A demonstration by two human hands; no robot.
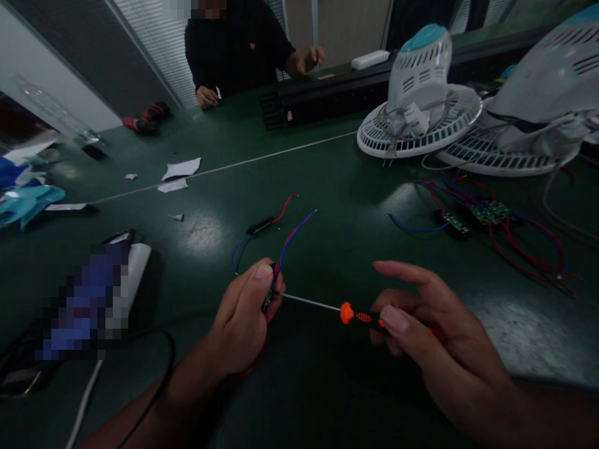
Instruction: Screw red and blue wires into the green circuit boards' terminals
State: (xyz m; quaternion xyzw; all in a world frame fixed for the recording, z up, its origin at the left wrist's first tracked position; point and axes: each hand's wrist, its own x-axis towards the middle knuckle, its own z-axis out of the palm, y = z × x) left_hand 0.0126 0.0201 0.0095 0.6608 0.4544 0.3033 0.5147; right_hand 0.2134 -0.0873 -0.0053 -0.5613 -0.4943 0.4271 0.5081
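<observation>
Between thumb and fingers, my left hand [248, 318] grips a small green circuit board [268, 300], mostly hidden by the hand. Red and blue wires [291, 236] rise from its top, and a red one hangs below. My right hand [430, 337] holds a screwdriver [364, 317] by its orange and black handle, index finger stretched out. The thin metal shaft points left, its tip at the board's edge; whether it sits in a screw cannot be seen. Just beyond my left hand lies another small board [261, 225] with a red and a blue wire.
Several wired circuit boards [491, 213] lie at the right, before two white fans [418, 121] resting face down. A long black case [322, 96] stands behind. Paper scraps [181, 168], a blurred-out device [88, 299] and a cable are leftward. Across the table stands a person [236, 50].
</observation>
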